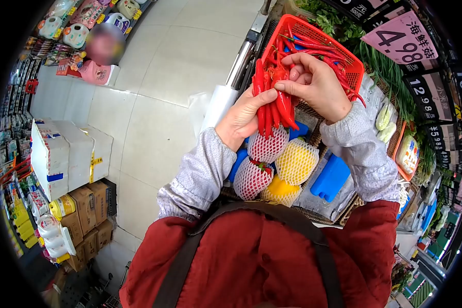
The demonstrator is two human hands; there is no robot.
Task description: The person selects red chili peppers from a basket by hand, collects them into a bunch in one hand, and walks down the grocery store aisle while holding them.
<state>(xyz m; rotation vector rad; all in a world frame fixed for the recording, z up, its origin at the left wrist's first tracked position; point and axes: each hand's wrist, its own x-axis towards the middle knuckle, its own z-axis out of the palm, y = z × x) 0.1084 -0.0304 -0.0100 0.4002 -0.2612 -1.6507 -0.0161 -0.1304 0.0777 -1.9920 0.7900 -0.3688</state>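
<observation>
As left hand (244, 114) holds chilies (282, 105), right (317, 88) perhaps pinching.

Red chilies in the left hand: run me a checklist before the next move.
1. Left hand gripping the bunch of red chilies: ok, thumb across them.
2. Right hand at the bunch: ok, thumb and fingers at its upper part.
3. Right hand's grip closed on a stem: cannot tell.
4. Red basket just beyond the hands, with more chilies in it: ok.
5. Bunch clear of the netted fruit below: cannot tell from this angle.
6. Undersides of the chilies sound: cannot tell, hidden.
</observation>
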